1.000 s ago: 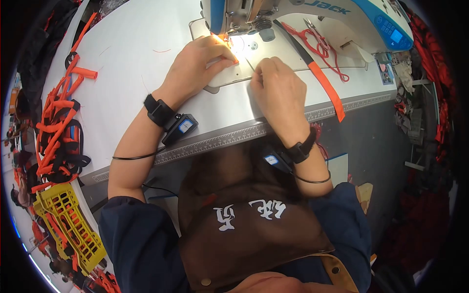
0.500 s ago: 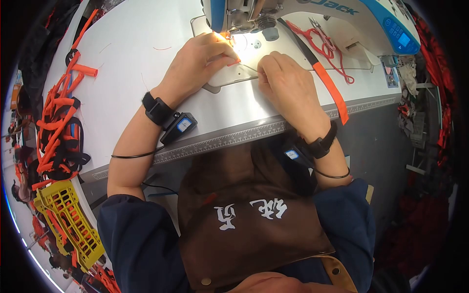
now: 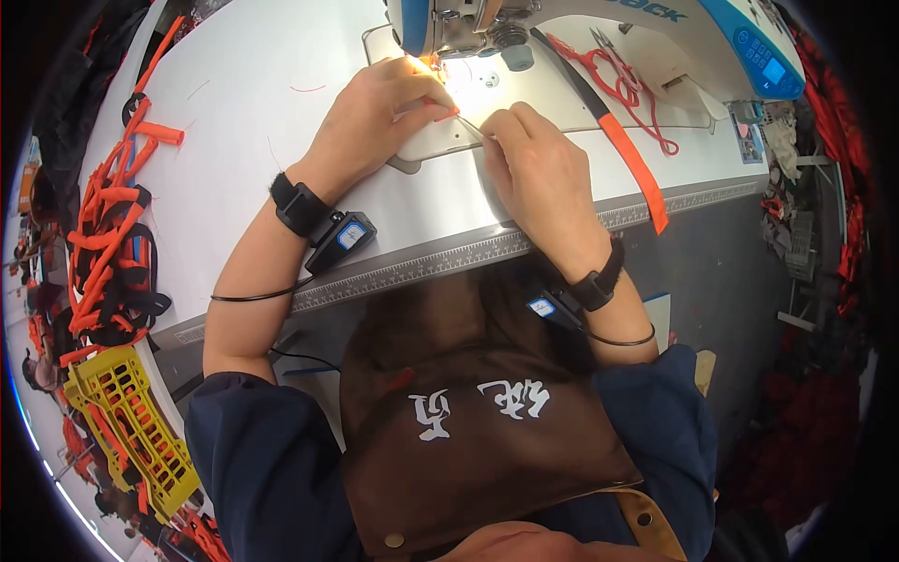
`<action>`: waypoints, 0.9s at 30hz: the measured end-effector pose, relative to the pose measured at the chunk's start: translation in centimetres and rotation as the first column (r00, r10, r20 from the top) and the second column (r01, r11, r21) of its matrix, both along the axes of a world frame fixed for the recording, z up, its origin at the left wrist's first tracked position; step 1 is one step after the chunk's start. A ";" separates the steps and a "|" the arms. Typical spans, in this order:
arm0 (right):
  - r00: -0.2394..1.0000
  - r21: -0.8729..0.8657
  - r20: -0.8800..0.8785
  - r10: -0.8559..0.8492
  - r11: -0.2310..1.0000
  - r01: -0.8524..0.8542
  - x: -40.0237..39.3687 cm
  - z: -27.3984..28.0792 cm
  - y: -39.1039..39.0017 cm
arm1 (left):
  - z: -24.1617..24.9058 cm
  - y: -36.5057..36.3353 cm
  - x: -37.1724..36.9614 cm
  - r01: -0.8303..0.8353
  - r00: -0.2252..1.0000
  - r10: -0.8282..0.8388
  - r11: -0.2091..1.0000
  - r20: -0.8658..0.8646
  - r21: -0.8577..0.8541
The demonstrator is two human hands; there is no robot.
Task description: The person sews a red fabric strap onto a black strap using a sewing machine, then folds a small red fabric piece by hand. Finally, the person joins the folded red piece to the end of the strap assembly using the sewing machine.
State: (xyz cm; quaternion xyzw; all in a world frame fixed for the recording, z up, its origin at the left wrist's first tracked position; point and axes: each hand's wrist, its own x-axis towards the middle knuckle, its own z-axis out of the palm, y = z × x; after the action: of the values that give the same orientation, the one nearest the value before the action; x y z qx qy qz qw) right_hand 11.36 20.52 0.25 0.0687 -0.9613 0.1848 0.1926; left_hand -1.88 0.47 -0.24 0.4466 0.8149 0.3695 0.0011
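Under the lit head of a white-and-blue sewing machine [image 3: 478, 36], my left hand [image 3: 389, 108] pinches a small orange fabric piece [image 3: 453, 112], most of it hidden by my fingers. My right hand [image 3: 545, 178] is just right of it, fingers closed around a thin grey metal tool [image 3: 471, 127]. The tool's tip reaches the edge of the orange fabric. Both hands are over the metal machine bed [image 3: 440, 145], and the needle area is washed out by the lamp.
An orange-and-black strip [image 3: 632, 173] hangs over the table's ruler-marked edge [image 3: 440, 261]. Red-handled scissors [image 3: 626, 80] lie behind it. Orange and black straps [image 3: 112, 239] are heaped at left, above a yellow plastic rack [image 3: 140, 431]. Loose threads lie on the white tabletop [image 3: 234, 122].
My right hand has shifted slightly left and turned, and the thin metal tool now slants more steeply at the orange fabric. My left hand has stayed nearly in place, still pinching it.
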 end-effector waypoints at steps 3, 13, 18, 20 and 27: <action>1.000 -0.019 0.012 -0.023 1.000 0.024 0.2 0.1 -0.4 | -0.2 0.0 -0.1 0.004 1.000 -0.004 1.000 -0.006 0.025; 0.995 -0.098 -0.027 -0.095 0.991 0.092 0.2 0.1 -1.8 | -0.2 0.1 0.0 -0.006 0.998 0.006 1.000 -0.054 0.013; 0.990 -0.054 -0.056 -0.131 0.990 0.128 0.0 -0.3 -3.0 | 0.0 0.3 0.1 -0.011 0.998 0.013 0.999 -0.062 0.038; 0.988 -0.062 -0.056 -0.141 0.989 0.138 0.0 -0.6 -3.3 | 0.0 0.3 0.2 -0.015 0.996 0.018 0.999 -0.089 0.039; 0.976 -0.177 -0.032 -0.216 0.962 0.207 0.2 -0.7 -4.1 | 0.2 0.6 0.3 -0.033 0.993 0.036 0.999 -0.114 0.030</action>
State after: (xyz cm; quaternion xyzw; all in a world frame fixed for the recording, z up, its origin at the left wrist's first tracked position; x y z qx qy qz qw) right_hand 11.56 16.46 -0.49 -0.0466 -0.9383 0.2439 0.2408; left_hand -1.61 1.11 -0.01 0.4530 0.8159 0.3546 -0.0579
